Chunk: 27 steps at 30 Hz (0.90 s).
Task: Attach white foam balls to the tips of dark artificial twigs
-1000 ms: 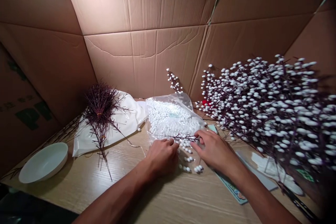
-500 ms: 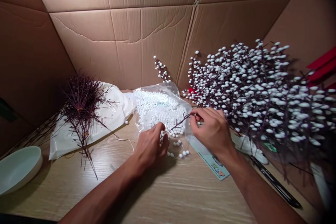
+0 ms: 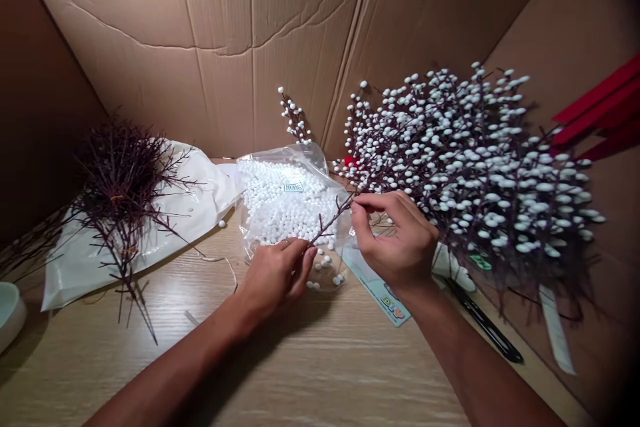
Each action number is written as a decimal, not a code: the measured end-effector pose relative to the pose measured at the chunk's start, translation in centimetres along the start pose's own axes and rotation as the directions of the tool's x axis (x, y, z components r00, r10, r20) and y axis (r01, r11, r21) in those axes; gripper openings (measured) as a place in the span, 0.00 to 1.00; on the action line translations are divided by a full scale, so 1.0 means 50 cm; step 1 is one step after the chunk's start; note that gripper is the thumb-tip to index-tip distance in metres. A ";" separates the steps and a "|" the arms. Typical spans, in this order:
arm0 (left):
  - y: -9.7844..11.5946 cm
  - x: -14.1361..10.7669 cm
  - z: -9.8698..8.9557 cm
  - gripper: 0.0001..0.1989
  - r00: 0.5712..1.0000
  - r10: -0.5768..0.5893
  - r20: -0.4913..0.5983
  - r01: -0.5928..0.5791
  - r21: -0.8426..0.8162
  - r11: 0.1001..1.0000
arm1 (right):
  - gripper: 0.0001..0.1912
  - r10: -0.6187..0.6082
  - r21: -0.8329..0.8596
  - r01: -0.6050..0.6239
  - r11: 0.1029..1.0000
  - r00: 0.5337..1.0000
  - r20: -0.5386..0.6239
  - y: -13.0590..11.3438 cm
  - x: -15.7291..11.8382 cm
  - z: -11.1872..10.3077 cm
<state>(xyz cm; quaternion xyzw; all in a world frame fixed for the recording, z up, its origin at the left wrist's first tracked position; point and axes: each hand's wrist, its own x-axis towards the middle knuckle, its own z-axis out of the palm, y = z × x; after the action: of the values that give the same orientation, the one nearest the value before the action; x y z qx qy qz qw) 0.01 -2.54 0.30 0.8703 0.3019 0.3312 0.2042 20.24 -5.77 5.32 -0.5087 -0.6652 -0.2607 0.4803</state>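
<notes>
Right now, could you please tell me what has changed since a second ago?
The twig, nearly level earlier, now slants up from the left hand toward the right hand, which has moved away rightward. The camera view has shifted. The bead bag and bundle of bare twigs stayed put.

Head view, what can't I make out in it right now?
In the head view:
Twig, lower end: hidden in the left hand.
Whether the right hand pinches the twig's tip: too small to tell.
Card, upper right: behind the right hand.
Bowl: mostly cut off by the left edge.
Red strips: cut off by the right edge.
</notes>
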 end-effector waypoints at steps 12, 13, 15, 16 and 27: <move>0.015 -0.001 0.001 0.16 0.999 -0.039 -0.021 0.037 -0.077 0.996 | 0.17 0.483 0.460 -0.718 0.523 0.694 0.535 -0.057 -0.031 0.036; 0.016 -0.001 0.001 0.16 0.999 -0.041 -0.011 0.040 -0.068 0.997 | 0.17 0.468 0.485 -0.724 0.490 0.688 0.555 -0.062 -0.034 0.038; 0.017 0.001 -0.004 0.16 0.999 -0.034 0.038 0.037 -0.057 0.998 | 0.17 0.468 0.526 -0.716 0.458 0.698 0.543 -0.071 -0.039 0.041; 0.017 0.002 -0.007 0.16 0.997 -0.025 0.073 0.029 -0.061 0.998 | 0.16 0.470 0.538 -0.719 0.440 0.695 0.544 -0.072 -0.040 0.042; -0.017 0.021 -0.054 0.10 0.961 0.054 0.270 -0.035 -0.077 0.996 | 0.15 0.535 0.585 -0.699 0.410 0.705 0.467 -0.007 -0.019 0.037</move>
<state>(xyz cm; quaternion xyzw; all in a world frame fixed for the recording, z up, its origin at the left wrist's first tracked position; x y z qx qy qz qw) -1.59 -0.80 2.21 0.9062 0.2393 0.2239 0.2672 19.23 -4.78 3.77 -0.5064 -0.5194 0.2774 0.6299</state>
